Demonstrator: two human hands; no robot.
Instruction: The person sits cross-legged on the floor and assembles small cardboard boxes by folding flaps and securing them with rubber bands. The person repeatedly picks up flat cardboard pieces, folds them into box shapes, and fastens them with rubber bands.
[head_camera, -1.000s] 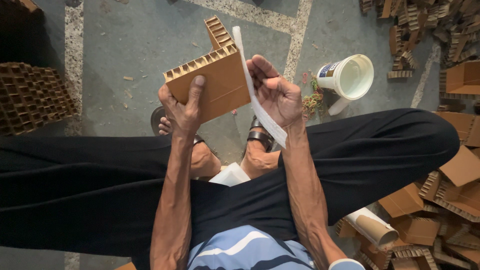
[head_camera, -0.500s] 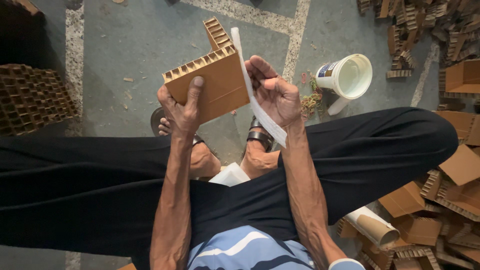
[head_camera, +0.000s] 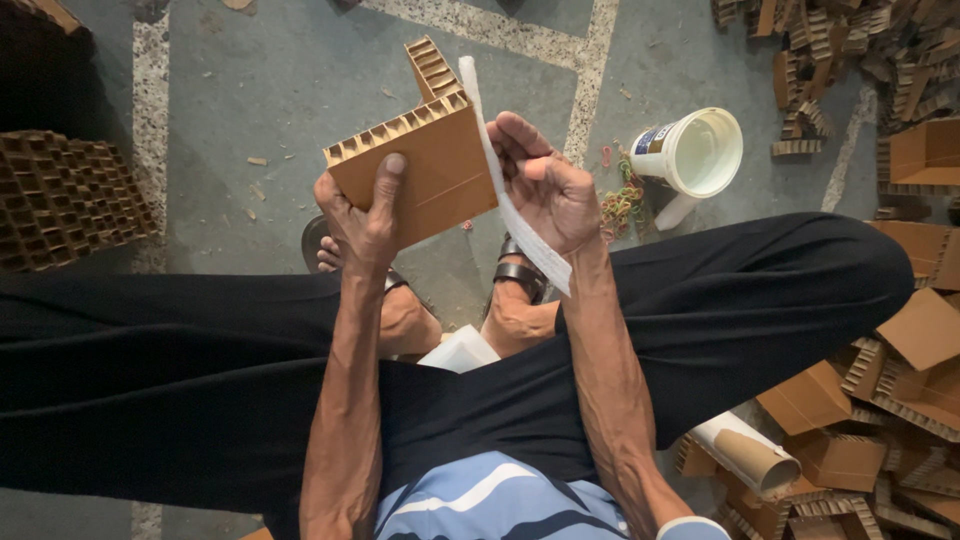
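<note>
Grey concrete floor (head_camera: 280, 90) is spreading out below us, crossed by pale speckled strips. We are sitting with legs apart in black trousers (head_camera: 150, 380), sandalled feet between them. Our left hand (head_camera: 365, 215) is gripping a brown honeycomb cardboard piece (head_camera: 425, 170) from below, thumb pressing on its flat face, holding it up above the feet. Our right hand (head_camera: 545, 190) is closing its fingers on a white strip (head_camera: 500, 190) that is running along the piece's right edge and trailing down past the wrist. 1 white cup (head_camera: 700, 150) is lying on the floor near the right hand, rubber bands (head_camera: 622, 200) just beside it. Cardboard offcuts (head_camera: 880, 400) are piling up at right, with 1 cardboard tube (head_camera: 750, 455) among them, and a honeycomb stack (head_camera: 60, 195) is sitting at left.
</note>
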